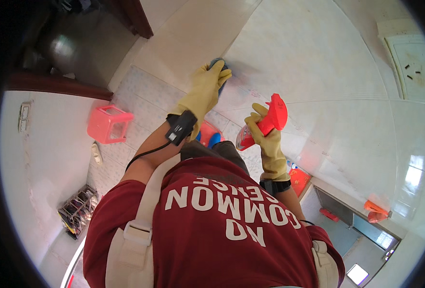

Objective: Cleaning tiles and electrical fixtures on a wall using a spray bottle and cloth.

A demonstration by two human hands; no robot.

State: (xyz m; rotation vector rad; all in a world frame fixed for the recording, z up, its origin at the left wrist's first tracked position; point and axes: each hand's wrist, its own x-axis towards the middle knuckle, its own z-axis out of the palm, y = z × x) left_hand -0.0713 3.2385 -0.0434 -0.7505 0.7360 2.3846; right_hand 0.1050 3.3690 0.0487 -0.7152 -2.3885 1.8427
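My left hand (208, 81), in a yellow rubber glove, grips a dark blue cleaning pad or cloth (224, 86). It is held up at the glossy white tiled wall (306, 54); whether the pad touches the tile I cannot tell. A red-topped spray bottle (246, 139) is in my right hand (266, 133), also gloved in yellow. The fingers wrap the neck under the red trigger head (278, 111), and the bottle leans. The hand is apart from the wall.
Below my blue footwear (214, 140) shows a red plastic surface (212, 129). A pink plastic stool (109, 124) stands on the tiled floor (151, 97) at left, near a shoe (96, 153) and a shoe rack (77, 212). An electrical socket (419, 70) is on the right wall.
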